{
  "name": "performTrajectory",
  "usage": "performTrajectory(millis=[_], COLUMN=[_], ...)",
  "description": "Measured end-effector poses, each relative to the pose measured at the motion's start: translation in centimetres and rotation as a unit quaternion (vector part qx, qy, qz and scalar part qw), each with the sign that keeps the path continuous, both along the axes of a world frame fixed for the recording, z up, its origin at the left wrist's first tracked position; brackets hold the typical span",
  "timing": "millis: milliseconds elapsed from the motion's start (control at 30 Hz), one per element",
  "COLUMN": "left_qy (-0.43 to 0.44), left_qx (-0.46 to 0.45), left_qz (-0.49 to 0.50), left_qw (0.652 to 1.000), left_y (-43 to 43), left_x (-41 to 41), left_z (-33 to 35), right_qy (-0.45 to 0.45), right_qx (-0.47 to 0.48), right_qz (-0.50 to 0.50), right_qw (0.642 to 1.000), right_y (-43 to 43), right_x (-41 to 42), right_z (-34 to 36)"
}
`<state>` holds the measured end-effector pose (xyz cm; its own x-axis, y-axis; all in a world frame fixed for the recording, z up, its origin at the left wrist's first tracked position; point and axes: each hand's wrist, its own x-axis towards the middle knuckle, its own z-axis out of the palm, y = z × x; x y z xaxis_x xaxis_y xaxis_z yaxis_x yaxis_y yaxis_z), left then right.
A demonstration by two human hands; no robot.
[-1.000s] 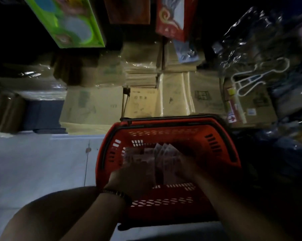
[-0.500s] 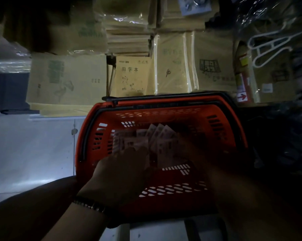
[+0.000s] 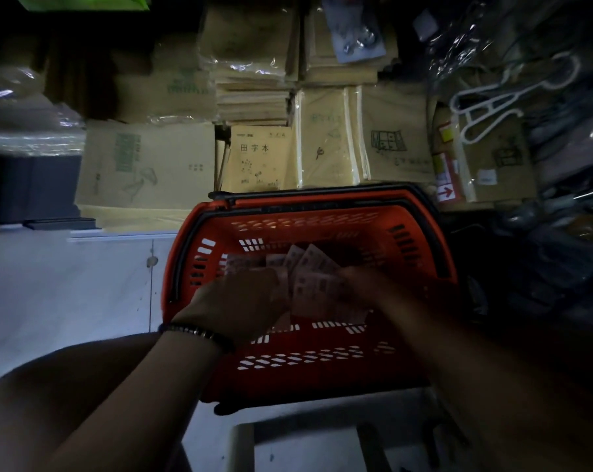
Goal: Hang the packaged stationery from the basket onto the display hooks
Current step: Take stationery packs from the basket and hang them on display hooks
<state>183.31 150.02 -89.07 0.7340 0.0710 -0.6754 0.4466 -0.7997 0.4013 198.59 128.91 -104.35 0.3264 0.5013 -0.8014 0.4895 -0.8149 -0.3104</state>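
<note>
The left hand [image 3: 240, 301] has pushed further forward into the red basket [image 3: 322, 373] since half a second ago. The right hand [image 3: 368, 289], a blur then, now shows sharp on the other side of the pink packets [image 3: 319, 277].

The packets stand fanned out between the two hands, down inside the basket. The left hand's fingers curl round the left part of the fan and grip it. The right hand's fingers lie on the fan's right edge, but in this dim light I cannot tell whether they pinch it or only touch it.

The packets look thin, flat and light, probably card under slick film. They are likely to bend easily and slide off one another. Each is best pinched near its top edge, where a hang hole would sit, though no hole can be made out. Beyond the hands, past the basket, lie stacked tan notebooks [image 3: 259, 158]. No display hooks are visible.
</note>
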Motion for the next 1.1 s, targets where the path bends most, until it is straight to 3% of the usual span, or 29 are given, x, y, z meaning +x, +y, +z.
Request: performTrajectory(millis=[100, 267, 433, 533, 600, 700, 733, 767, 867, 900, 1000, 1100], left_qy=[-0.031, -0.075, -0.118, -0.129, -0.159, -0.237, -0.274, -0.314, -0.43, -0.462, -0.535, -0.537], left_qx=[-0.026, -0.093, -0.253, -0.329, -0.36, -0.382, -0.36, -0.325, -0.218, -0.189, -0.068, -0.106], left_qz=[-0.019, 0.083, 0.177, 0.266, 0.317, 0.408, 0.427, 0.434, 0.376, 0.336, 0.179, 0.119], left_qw=[0.999, 0.989, 0.944, 0.897, 0.863, 0.795, 0.783, 0.78, 0.792, 0.799, 0.823, 0.829], left_y=[0.5, 1.4, -0.2, -1.5, -2.2, -3.3, -3.7, -4.3, -6.8, -7.8, -9.8, -8.9], left_x=[-0.1, -0.5, -1.0, -2.0, -2.8, -3.5, -3.5, -3.7, -4.5, -4.9, -6.3, -7.7], left_z=[-0.4, -0.2, 2.4, 3.8, 5.0, 7.6, 8.5, 9.4, 11.6, 12.1, 12.9, 14.2], right_qy=[-0.001, -0.03, 0.006, 0.004, -0.098, -0.288, -0.271, -0.193, 0.202, 0.279, 0.335, 0.296], right_qx=[-0.01, 0.084, 0.163, 0.207, 0.257, 0.332, 0.355, 0.378, 0.396, 0.395, 0.432, 0.451], right_qz=[0.03, 0.028, 0.014, -0.037, -0.118, -0.286, -0.356, -0.432, -0.566, -0.572, -0.579, -0.576], right_qw=[0.999, 0.996, 0.987, 0.978, 0.954, 0.852, 0.821, 0.796, 0.694, 0.663, 0.605, 0.614], right_y=[0.6, 0.6, 0.4, -0.1, -0.9, -2.4, -2.5, -2.3, -0.9, -0.6, -0.1, -0.5], right_x=[1.1, 2.3, 1.8, 1.0, -0.3, -4.0, -5.5, -6.8, -9.7, -10.3, -11.2, -11.6], right_z=[4.1, 11.6, 18.9, 22.1, 23.3, 24.3, 24.8, 25.4, 28.2, 29.2, 31.6, 32.4])
